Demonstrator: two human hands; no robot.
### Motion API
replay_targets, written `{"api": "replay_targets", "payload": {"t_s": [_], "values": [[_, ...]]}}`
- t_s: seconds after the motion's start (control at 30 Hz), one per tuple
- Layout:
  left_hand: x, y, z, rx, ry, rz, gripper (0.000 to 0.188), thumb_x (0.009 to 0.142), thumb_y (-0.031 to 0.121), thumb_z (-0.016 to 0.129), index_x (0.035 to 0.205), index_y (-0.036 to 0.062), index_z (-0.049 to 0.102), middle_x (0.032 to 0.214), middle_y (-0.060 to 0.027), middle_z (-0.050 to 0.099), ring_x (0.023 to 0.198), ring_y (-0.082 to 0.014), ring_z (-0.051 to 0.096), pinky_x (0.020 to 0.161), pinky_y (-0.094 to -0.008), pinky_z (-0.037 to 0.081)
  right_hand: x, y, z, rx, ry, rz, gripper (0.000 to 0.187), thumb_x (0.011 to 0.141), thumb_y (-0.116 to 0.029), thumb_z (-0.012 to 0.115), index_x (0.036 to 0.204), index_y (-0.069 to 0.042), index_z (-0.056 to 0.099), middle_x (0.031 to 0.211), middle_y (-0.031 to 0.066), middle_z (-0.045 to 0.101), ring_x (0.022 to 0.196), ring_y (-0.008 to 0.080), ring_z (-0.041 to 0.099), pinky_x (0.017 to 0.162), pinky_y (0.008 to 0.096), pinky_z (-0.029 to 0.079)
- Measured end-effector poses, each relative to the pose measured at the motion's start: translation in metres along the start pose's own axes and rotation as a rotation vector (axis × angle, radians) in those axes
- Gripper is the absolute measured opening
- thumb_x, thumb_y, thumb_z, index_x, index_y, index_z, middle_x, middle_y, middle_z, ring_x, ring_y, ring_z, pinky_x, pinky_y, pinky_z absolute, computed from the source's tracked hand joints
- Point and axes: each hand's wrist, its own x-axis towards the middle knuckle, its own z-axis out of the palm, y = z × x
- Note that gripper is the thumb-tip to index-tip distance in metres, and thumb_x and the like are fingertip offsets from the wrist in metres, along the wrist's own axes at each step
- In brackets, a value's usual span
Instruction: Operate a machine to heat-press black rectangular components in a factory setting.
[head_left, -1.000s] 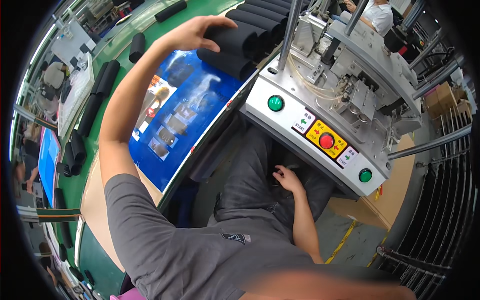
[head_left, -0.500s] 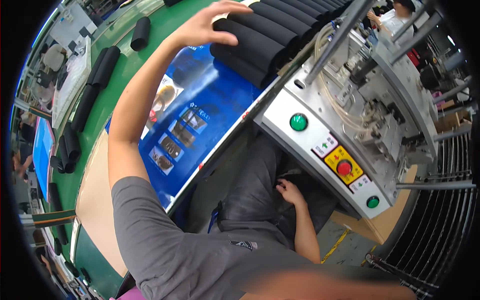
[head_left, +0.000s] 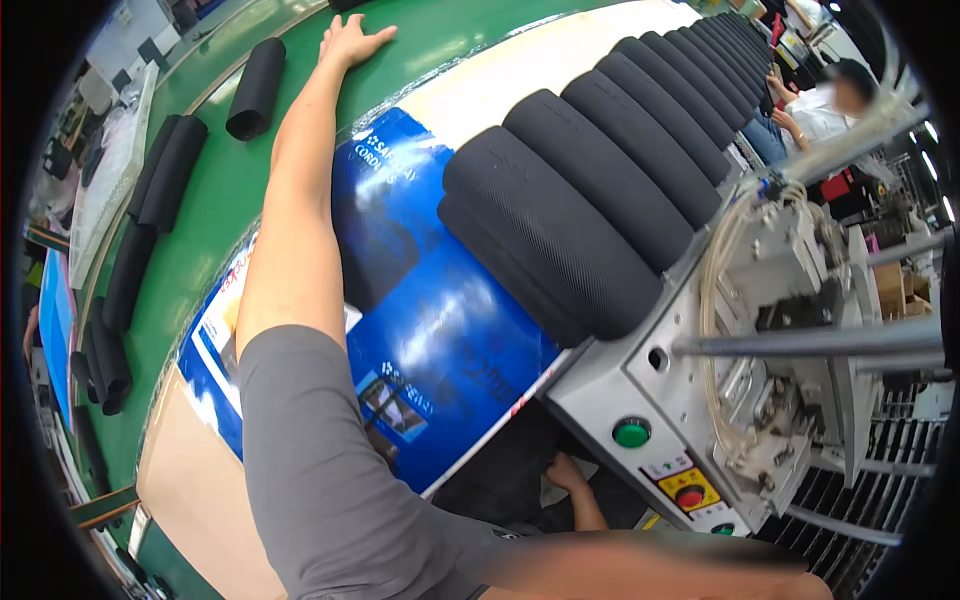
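My left arm stretches far forward over a green conveyor belt (head_left: 425,62). At its end my left hand (head_left: 350,44) is open, fingers spread and holding nothing. A dark object (head_left: 346,4) lies just beyond it, cut off by the picture's top. Nearest on the left is a black tube-shaped sleeve (head_left: 257,90) on the belt. Low by my lap is my right hand (head_left: 566,472), small and dark, its fingers mostly hidden. A row of black textured sleeves (head_left: 560,230) lies side by side to the right of my left arm, on a blue printed sheet (head_left: 440,320).
A metal machine (head_left: 770,390) with tubing stands at my right, its panel bearing green buttons (head_left: 632,432) and a red button (head_left: 690,496). More black sleeves (head_left: 170,180) line the belt's left side. Another person (head_left: 825,115) sits beyond the row.
My left hand has left the row of sleeves and reached left and forward over the belt. The view has shifted, showing more of the row. My right hand stays low by my lap.
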Motion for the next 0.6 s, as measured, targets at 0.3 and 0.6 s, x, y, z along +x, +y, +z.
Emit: {"api": "replay_targets", "payload": {"t_s": [0.3, 0.6], "values": [[0.065, -0.028, 0.002, -0.006, -0.247, -0.230, 0.103, 0.086, 0.070, 0.081, 0.168, 0.0160, 0.049, 0.181, -0.0217, 0.027, 0.159, -0.0491, 0.039, 0.129, -0.0559, 0.040, 0.017, -0.004, 0.026, 0.088, 0.089, -0.212, 0.058, 0.106, -0.031, 0.059, 0.158, -0.005, 0.060, 0.163, 0.0201, 0.060, 0.146, 0.0381, 0.060, 0.118, 0.0432, 0.048], [0.063, -0.049, 0.005, -0.245, -0.089, 0.070, 0.074, 0.083, 0.062, 0.088, 0.135, 0.0090, 0.080, 0.151, -0.0160, 0.067, 0.139, -0.0346, 0.063, 0.117, -0.0426, 0.052, 0.054, 0.044, 0.040, -0.085, 0.137, -0.295, 0.059, 0.104, -0.028, 0.059, 0.158, -0.002, 0.059, 0.160, 0.0197, 0.061, 0.143, 0.0394, 0.061, 0.116, 0.0436, 0.050]]}}
